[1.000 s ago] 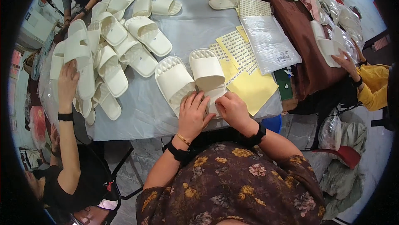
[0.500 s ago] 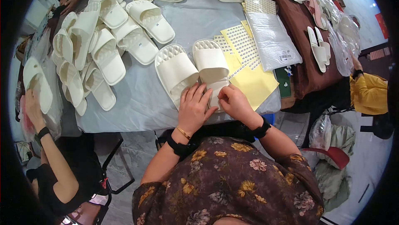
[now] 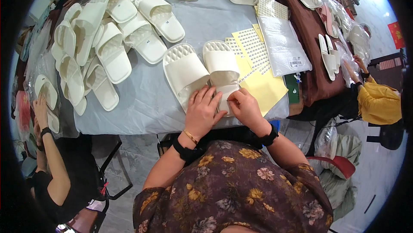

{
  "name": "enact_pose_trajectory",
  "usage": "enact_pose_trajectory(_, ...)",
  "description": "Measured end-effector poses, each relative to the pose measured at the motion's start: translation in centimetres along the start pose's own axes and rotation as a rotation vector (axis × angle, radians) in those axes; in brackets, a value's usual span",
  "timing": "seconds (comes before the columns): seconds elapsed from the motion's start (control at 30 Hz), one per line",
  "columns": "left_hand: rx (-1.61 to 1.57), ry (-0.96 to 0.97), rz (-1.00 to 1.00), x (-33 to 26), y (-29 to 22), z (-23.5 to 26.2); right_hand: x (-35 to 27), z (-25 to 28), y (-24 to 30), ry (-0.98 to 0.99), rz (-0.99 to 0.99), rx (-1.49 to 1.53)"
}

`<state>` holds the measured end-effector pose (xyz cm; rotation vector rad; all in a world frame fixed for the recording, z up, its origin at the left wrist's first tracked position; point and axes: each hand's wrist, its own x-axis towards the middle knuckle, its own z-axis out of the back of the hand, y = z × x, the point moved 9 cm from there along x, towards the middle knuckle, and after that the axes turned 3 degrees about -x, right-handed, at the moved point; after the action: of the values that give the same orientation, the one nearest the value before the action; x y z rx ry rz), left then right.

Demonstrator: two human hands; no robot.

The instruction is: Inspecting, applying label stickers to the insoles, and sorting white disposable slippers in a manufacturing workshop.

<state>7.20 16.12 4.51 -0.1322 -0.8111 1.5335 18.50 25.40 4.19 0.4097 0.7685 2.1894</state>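
Observation:
Side by side in front of me lie two white slide slippers, a left one (image 3: 186, 71) and a right one (image 3: 220, 66), heels toward me. My left hand (image 3: 203, 111) rests over their heel ends with its fingers stretched out and somewhat spread. On the right slipper's heel, my right hand (image 3: 246, 107) has thumb and forefinger pinched together and the other fingers curled. Whatever is in that pinch is too small or hidden to make out. Beside the right slipper lie yellow sheets of small printed stickers (image 3: 253, 50) and a plain yellow sheet (image 3: 269, 97).
A heap of white slippers (image 3: 112, 52) covers the table's left side. A white plastic mailer bag (image 3: 284, 45) lies right of the sheets. At far left, a co-worker's hands (image 3: 41, 114) touch white slippers. Another person in yellow (image 3: 378, 101) works at the brown-covered table (image 3: 316, 76).
My hands stay on the slippers, the right still pinching at the heel. The left co-worker's raised slipper has come down beside another. More of the yellow-clad person's hands shows. The view has shifted slightly.

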Motion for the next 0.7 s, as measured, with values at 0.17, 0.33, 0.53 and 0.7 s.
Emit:
enact_pose_trajectory(0.17, -0.002, 0.005, -0.003, -0.1, 0.1, -0.2, 0.3, 0.3, -0.1, -0.008, -0.006, -0.029)
enact_pose_trajectory(0.33, -0.001, -0.011, -0.011, -0.2, 0.1, -0.2, 0.5, 0.4, 1.6, -0.037, 0.114, -0.155)
enact_pose_trajectory(0.53, -0.013, 0.0, 0.0, -0.1, 0.2, -0.2, 0.6, -0.2, 1.8, 0.007, 0.138, -0.226)
enact_pose_trajectory(0.7, -0.011, 0.01, 0.003, -0.3, 0.3, -0.4, 2.1, 0.5, -0.5, 0.098, 0.012, -0.042)
